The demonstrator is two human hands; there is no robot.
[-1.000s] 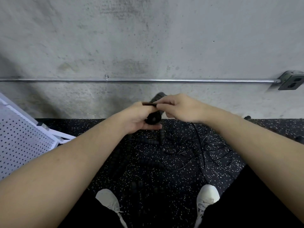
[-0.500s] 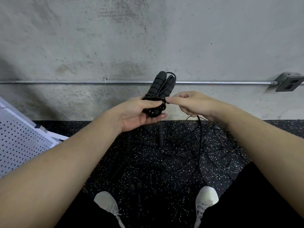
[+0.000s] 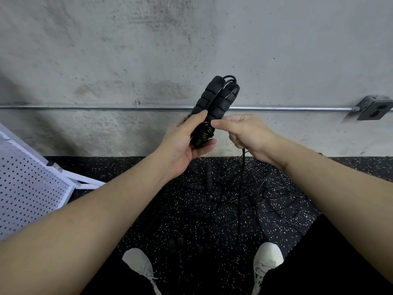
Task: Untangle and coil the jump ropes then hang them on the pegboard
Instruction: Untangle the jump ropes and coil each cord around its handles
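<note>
A concrete wall (image 3: 191, 50) backs a speckled floor (image 3: 212, 220) strewn with tangled ropes (image 3: 244, 192); a white pegboard (image 3: 27, 188) leans left. The left hand (image 3: 182, 141) grips the paired jump-rope handles (image 3: 212, 103); the right hand (image 3: 244, 133) pinches its cord (image 3: 243, 154).

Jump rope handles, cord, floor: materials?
Jump rope handles: likely black foam, matte, ribbed into soft-looking segments. Cord: thin, slightly glossy, probably plastic-coated; core not visible. Floor: black with white flecks, looks like rubber gym matting.
</note>
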